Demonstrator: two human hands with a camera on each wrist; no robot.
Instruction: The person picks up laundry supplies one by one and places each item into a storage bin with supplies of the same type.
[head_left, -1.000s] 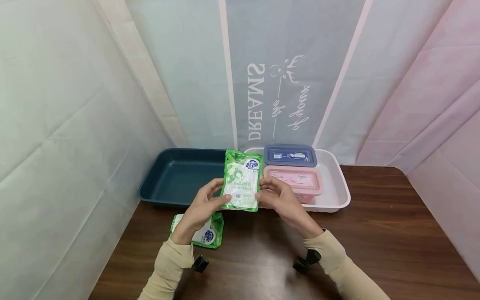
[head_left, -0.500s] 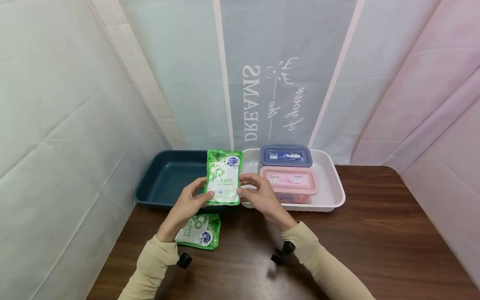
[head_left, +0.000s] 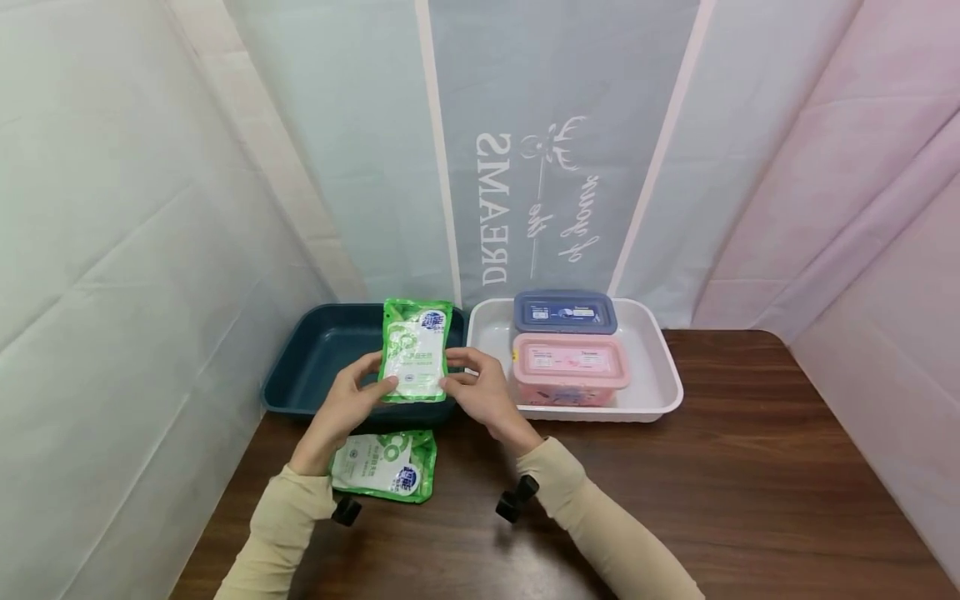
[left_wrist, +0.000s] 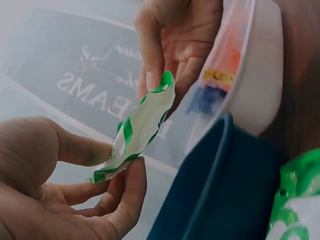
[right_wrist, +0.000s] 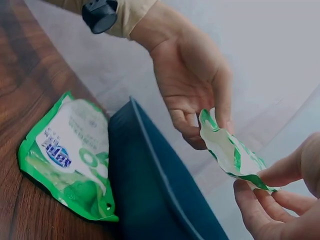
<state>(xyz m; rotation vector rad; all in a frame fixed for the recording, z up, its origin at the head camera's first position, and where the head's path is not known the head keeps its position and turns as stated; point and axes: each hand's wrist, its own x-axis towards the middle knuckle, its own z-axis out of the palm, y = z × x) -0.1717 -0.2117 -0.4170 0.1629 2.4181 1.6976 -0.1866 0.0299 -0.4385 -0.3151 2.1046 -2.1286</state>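
Note:
Between both hands a green and white pouch (head_left: 415,350) is held upright above the dark teal tray (head_left: 300,375). My left hand (head_left: 347,400) pinches its left edge, thumb in front and fingers behind. On the opposite edge my right hand (head_left: 483,390) pinches it the same way. Seen from below in the left wrist view, the pouch (left_wrist: 142,125) shows its folded bottom end. A second green and white pouch (head_left: 384,467) lies flat on the table in front of the teal tray, under the left wrist; the right wrist view shows this lying pouch (right_wrist: 75,157) beside the tray wall (right_wrist: 150,170).
A white tray (head_left: 656,387) stands to the right of the teal one. It holds a pink lidded box (head_left: 572,371) and a blue-lidded box (head_left: 566,312). Fabric curtains (head_left: 382,150) rise behind and at both sides of the wooden table (head_left: 720,483).
Both hands have carried the pouch leftward, from in front of the gap between the trays to over the teal tray. More of the lying pouch now shows.

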